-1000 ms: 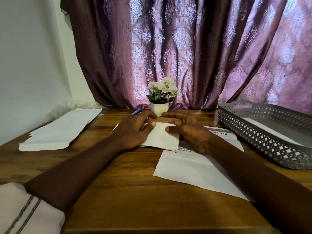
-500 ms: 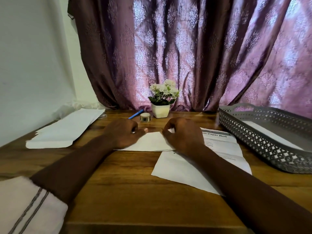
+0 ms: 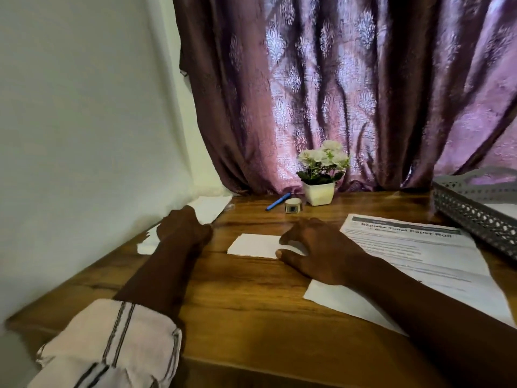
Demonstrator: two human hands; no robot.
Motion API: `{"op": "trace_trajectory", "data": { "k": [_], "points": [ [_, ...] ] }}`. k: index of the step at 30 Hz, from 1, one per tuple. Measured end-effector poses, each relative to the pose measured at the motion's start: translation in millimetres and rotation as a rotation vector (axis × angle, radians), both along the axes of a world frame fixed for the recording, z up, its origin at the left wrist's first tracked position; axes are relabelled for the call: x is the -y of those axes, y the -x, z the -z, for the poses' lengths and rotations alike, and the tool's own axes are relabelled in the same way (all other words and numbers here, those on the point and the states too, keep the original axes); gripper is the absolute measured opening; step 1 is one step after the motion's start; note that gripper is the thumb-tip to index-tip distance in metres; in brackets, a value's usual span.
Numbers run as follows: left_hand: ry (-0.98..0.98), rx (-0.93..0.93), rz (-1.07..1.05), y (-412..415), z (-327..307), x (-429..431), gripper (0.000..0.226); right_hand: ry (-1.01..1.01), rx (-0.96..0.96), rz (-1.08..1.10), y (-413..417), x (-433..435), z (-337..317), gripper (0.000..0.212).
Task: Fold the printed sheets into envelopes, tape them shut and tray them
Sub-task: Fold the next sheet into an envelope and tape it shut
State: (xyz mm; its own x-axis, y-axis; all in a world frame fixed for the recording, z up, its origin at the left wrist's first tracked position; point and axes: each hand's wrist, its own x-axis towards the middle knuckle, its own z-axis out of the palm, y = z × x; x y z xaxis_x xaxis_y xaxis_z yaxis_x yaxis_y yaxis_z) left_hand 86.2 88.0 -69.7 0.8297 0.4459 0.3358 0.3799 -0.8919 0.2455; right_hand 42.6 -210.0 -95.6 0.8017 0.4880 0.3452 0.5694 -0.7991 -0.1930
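Left hand [image 3: 184, 228] withdrawn leftward; folded sheet [image 3: 253, 245] under right hand [image 3: 316, 250] fingertips.

The left hand [image 3: 184, 228] has let go of the folded sheet [image 3: 254, 245] and moved left over the envelopes [image 3: 208, 208]. The right hand [image 3: 316, 250], bunched before, now lies spread on the sheet's right end.

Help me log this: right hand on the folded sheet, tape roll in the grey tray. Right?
No: the head view shows the tape roll on the table beside the pen, not in the tray. The right hand rests on the folded sheet.
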Motion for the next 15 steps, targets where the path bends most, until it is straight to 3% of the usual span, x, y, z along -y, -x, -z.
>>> {"op": "trace_trajectory", "data": {
  "k": [4, 8, 11, 15],
  "points": [
    [-0.060, 0.031, -0.041, 1, -4, 10, 0.052, -0.011, 0.004, -0.020, 3, 0, -2, 0.052],
    [-0.185, 0.241, -0.058, 6, -15, 26, 0.028, -0.017, -0.010, -0.017, 2, 1, -2, 0.051],
    [-0.225, 0.531, -0.012, 11, -30, 30, 0.022, -0.010, -0.011, -0.024, 2, 1, -4, 0.051],
    [0.007, 0.982, 0.154, 18, -40, 42, 0.027, -0.031, 0.000, -0.028, 5, 1, -5, 0.048]
  ]
}}
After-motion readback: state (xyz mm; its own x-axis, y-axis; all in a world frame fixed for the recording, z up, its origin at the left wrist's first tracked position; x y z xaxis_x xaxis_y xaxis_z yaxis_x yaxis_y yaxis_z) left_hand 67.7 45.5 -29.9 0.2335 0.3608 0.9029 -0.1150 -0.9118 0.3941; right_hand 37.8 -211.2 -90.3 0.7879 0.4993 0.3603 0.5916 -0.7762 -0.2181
